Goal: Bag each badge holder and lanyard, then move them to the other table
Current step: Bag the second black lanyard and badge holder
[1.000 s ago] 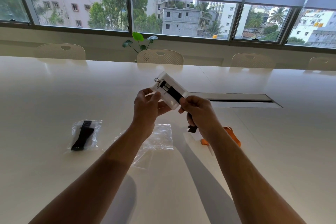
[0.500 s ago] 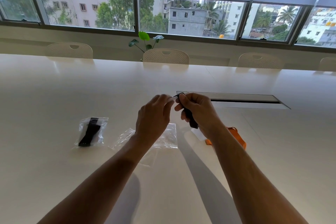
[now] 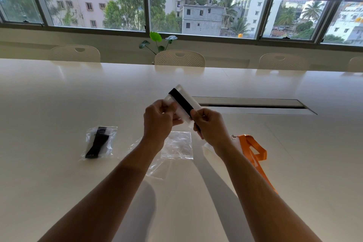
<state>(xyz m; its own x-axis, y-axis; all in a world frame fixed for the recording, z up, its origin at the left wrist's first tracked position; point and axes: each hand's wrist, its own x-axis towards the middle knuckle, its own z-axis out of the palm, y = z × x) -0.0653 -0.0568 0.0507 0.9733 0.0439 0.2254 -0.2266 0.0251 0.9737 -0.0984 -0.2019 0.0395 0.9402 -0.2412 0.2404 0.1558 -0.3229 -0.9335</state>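
Hands (image 3: 182, 122) raised, gripping badge holder (image 3: 185, 104)

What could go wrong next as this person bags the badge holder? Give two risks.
1. The black lanyard is only wrapped around the clear badge holder held by both hands (left hand, right hand); it may unwind before bagging.
2. The empty plastic bag lies flat and limp on the table, so opening it one-handed may fumble.

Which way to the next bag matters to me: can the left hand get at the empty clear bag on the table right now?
Probably not yet: the left hand is busy gripping the badge holder with the right hand. The empty clear bag lies uncovered just below.
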